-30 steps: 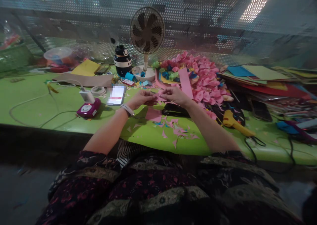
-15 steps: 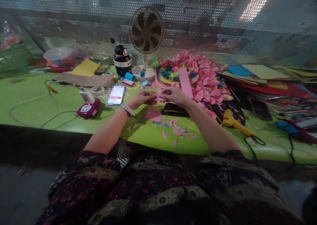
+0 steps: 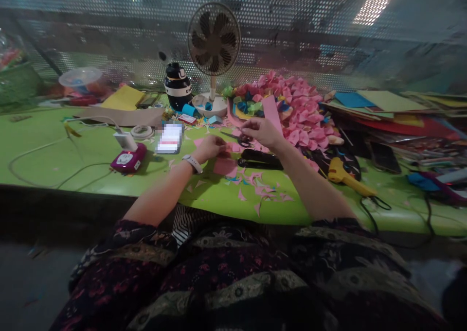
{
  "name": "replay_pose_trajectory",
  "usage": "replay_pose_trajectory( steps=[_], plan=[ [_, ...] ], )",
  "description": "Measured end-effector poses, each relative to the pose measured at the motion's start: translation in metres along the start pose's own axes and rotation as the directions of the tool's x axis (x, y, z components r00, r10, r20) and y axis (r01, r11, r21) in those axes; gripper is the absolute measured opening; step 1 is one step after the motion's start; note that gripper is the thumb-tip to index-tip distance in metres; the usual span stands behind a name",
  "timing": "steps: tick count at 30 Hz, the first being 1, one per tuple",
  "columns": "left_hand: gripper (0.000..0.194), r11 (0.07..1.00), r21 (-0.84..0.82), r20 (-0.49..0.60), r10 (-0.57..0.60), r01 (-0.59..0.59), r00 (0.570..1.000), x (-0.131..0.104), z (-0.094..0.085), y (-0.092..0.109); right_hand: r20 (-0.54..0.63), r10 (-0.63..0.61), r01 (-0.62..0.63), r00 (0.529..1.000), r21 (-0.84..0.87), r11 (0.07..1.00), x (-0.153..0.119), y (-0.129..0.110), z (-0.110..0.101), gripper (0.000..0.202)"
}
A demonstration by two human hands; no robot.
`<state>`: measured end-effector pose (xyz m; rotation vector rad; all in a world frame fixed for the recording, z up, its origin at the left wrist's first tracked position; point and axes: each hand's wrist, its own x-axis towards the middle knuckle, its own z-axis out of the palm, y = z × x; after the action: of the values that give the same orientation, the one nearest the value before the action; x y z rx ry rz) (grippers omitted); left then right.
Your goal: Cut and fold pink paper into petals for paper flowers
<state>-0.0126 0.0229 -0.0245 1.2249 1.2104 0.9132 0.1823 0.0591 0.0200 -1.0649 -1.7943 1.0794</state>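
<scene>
My right hand grips a pair of dark scissors, their blades pointing left over the table. Low on the tabletop, my left hand has its fingers drawn together beside pink paper pieces; what lies between the fingertips is hidden. Just in front of that hand is a pink paper square. A black stapler-like tool rests below my right hand. Behind it, a pink paper strip leans against a heap of folded pink paper petals.
Pink paper scraps litter the front of the green table. A yellow glue gun lies right, with paper sheets behind. At left are a lit phone and purple power adapter. A fan stands behind.
The scissors now show in my right hand, which has lifted slightly and moved away from my left. My left hand has dropped a little, closer to the table.
</scene>
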Motion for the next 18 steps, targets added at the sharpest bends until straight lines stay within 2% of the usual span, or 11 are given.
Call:
replay_pose_trajectory(
  steps=[4,6,10,12,15,18],
  plan=[
    [0.017,0.994,0.092,0.052,0.054,-0.059,0.997,-0.002,0.009,-0.006,0.066,-0.014,0.013,0.998,0.011,1.0,-0.001,0.001,0.004,0.012],
    [0.022,0.995,0.081,0.085,0.048,-0.055,0.995,-0.004,0.012,-0.007,0.097,-0.022,0.02,0.995,0.024,1.0,-0.001,0.002,0.007,0.014],
    [0.024,0.994,-0.086,0.196,-0.045,0.063,0.98,-0.011,0.019,-0.006,0.12,-0.03,0.028,0.992,0.018,0.999,-0.001,0.005,0.009,0.018],
    [0.022,0.986,-0.119,0.224,-0.085,0.113,0.971,-0.013,0.022,-0.006,0.111,-0.033,0.035,0.993,-0.015,0.999,0.0,0.007,0.01,0.016],
    [0.021,0.983,-0.121,0.226,-0.111,0.14,0.968,-0.015,0.026,-0.005,0.077,-0.071,0.082,0.994,-0.149,0.985,0.001,0.011,0.012,0.012],
    [0.023,0.98,-0.108,0.208,-0.144,0.169,0.967,-0.015,0.026,-0.003,0.05,-0.145,0.153,0.988,-0.406,0.901,0.002,0.016,0.015,0.015]
  ],
)
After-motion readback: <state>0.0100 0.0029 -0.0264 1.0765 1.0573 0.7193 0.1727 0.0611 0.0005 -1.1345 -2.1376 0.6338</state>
